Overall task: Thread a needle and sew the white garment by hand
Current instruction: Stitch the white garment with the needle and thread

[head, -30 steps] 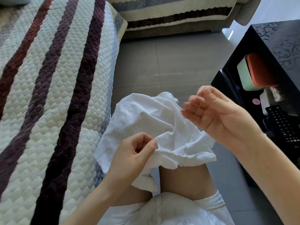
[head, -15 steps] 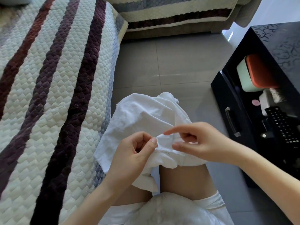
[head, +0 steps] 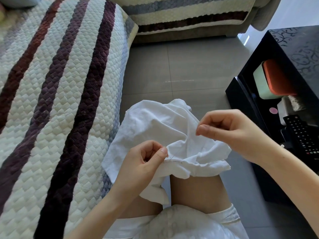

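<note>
The white garment [head: 155, 125] lies bunched over my knees. My left hand [head: 143, 163] pinches its folded hem between thumb and fingers. A thin thread [head: 179, 149] runs taut from the hem by my left thumb up to my right hand [head: 229, 131]. That hand hovers over the cloth's right side, thumb and forefinger pressed together on the thread's upper end. The needle itself is too small to make out between those fingertips.
A quilted striped sofa cover [head: 57, 100] fills the left side. A black cabinet [head: 269, 94] stands open at the right, holding an orange-lidded box [head: 271, 80] and a remote control [head: 303, 137]. Grey floor tiles [head: 181, 69] lie ahead, with another sofa [head: 189, 16] beyond.
My right hand came down from a raised position to the hem, then drew up and to the right, pulling the thread taut. My left hand kept its pinch on the hem.
</note>
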`<state>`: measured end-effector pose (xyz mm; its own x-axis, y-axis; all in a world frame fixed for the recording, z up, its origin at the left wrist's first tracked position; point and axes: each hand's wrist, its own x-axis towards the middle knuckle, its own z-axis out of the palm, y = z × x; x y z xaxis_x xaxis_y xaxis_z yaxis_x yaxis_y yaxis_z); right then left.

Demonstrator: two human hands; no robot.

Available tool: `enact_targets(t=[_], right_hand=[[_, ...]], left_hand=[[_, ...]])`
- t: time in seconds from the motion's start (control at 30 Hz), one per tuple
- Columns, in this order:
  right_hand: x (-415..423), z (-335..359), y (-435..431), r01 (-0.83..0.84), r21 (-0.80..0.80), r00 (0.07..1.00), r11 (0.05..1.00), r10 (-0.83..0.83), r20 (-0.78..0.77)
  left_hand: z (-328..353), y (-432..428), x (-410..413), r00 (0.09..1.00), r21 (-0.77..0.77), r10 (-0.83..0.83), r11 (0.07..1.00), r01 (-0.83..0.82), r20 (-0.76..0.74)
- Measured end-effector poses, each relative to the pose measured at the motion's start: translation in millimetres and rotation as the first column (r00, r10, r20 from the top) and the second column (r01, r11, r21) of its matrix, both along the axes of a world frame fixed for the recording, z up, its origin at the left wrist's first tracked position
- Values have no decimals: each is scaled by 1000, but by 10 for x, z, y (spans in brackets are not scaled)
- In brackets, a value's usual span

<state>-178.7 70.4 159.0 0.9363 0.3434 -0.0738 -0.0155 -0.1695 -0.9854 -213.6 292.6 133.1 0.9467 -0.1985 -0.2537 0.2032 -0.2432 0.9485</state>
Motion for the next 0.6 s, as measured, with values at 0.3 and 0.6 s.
enact_targets(t=[0.3,0.6], right_hand=[[96,248,37,157,100,987,982,-160,16],[156,310,11,244,326,964,913,-193,-183]], left_hand=[[24,74,-10,990,-45,-142,989,142,3],[55,48,-43,990,-4,-140,990,140,-25]])
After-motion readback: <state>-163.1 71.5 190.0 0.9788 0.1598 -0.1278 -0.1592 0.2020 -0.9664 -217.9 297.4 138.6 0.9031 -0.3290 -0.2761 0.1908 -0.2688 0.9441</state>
